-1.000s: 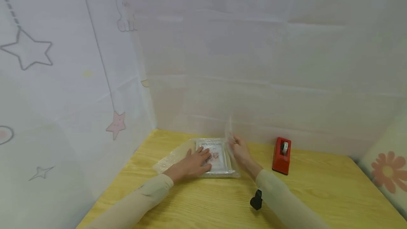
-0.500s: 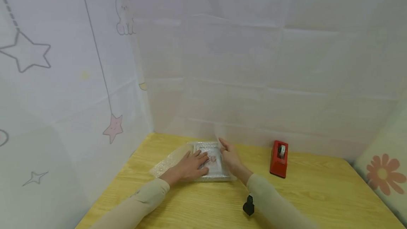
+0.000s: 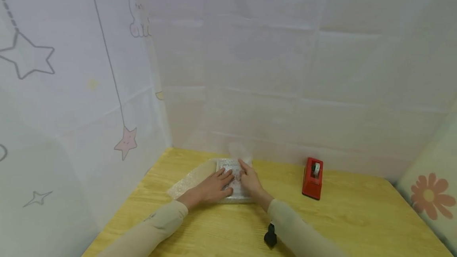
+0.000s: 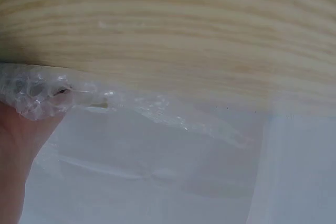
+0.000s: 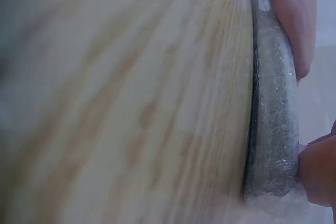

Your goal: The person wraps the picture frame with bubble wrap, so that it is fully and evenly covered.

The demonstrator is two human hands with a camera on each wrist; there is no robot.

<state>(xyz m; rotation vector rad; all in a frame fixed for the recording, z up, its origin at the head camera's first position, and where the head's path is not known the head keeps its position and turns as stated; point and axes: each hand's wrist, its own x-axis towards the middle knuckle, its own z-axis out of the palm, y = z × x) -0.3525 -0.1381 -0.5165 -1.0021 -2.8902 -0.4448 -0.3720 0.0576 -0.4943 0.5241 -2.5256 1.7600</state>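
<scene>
A picture frame [image 3: 226, 165] lies flat on the table in clear bubble wrap [image 3: 191, 178], whose left flap spreads out on the wood. My left hand [image 3: 213, 186] rests on the frame with its fingers fairly straight. On the right, my right hand [image 3: 251, 181] pinches the other flap and holds it over the frame, index finger pointing away. Part of that flap stands up behind the fingertips. In the left wrist view, the wrap's edge [image 4: 39, 90] sits beside my hand. The wrapped side of the frame [image 5: 275, 108] shows in the right wrist view, with fingers against it.
A red tape dispenser [image 3: 312, 179] with a roll of tape stands on the wooden table [image 3: 357, 213], right of the frame. A small black object [image 3: 270, 236] is beside my right sleeve. Printed pale sheets [image 3: 250, 70] rise behind the table and at its left.
My right hand has moved left, bringing the upright right flap of bubble wrap over the frame. The left hand stays on the frame. The view has shifted slightly.
</scene>
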